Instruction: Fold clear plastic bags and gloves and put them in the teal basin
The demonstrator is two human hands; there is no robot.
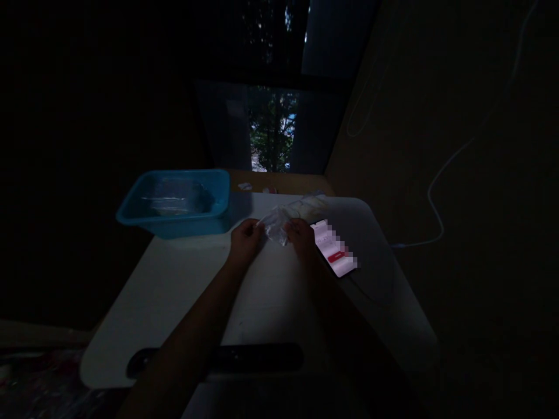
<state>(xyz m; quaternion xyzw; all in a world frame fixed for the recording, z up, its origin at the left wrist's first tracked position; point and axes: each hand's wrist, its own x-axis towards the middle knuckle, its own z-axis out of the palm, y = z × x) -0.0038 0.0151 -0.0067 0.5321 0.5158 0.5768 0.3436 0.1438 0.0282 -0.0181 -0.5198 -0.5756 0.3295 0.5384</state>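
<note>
A crinkled clear plastic bag (275, 224) is stretched between my two hands above the white table. My left hand (246, 238) pinches its left side, fingers closed. On the other side my right hand (300, 234) grips the bag with closed fingers, close to a lit phone (334, 247) lying on the table. More clear plastic (308, 205) spreads behind my right hand, with something pale in or under it; the dim light hides what it is, and I cannot tell whether it joins the bag I hold.
A blue plastic basin (196, 226) with a clear-wrapped item (170, 201) inside stands at the table's back left. The white table (187, 285) has a dark slot (262, 358) at its near edge. A white cable (432, 203) runs along the right wall.
</note>
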